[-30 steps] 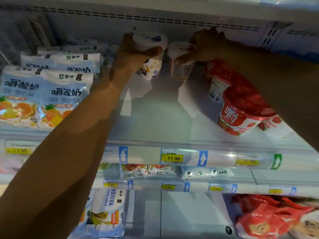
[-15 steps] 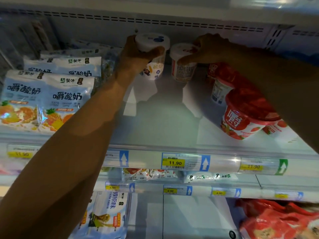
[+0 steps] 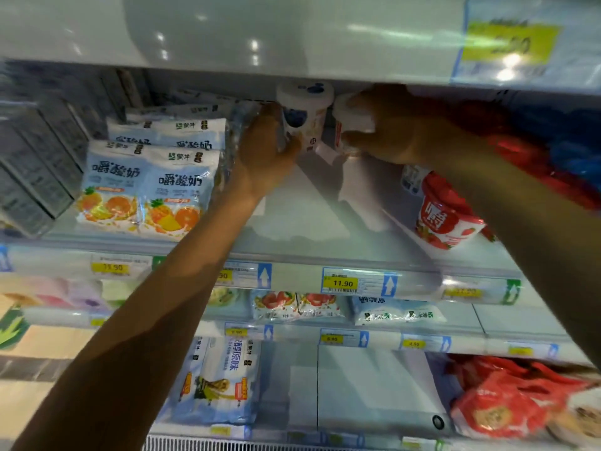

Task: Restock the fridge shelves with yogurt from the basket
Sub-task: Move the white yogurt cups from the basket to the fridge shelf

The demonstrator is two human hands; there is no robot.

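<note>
At the back of the upper fridge shelf (image 3: 302, 219) stand two yogurt cups. My left hand (image 3: 265, 151) grips the white cup with the blue lid print (image 3: 305, 109) from its left side. My right hand (image 3: 393, 125) holds the white cup with red print (image 3: 349, 120) beside it, fingers curled over its lid and side. Both cups are upright and close together, with their bases at shelf level. The basket is out of view.
Blue multipacks of fruit yogurt (image 3: 146, 187) fill the shelf's left side. Red strawberry cups (image 3: 447, 219) lie tilted on the right, under my right forearm. The shelf above (image 3: 292, 37) overhangs the cups. Price strips (image 3: 343, 283) line the shelf fronts, with more packs below.
The camera has shifted down and closer, so the upper shelf edge now hides the back wall. My left hand has slid from the blue cup's lid down to its side.
</note>
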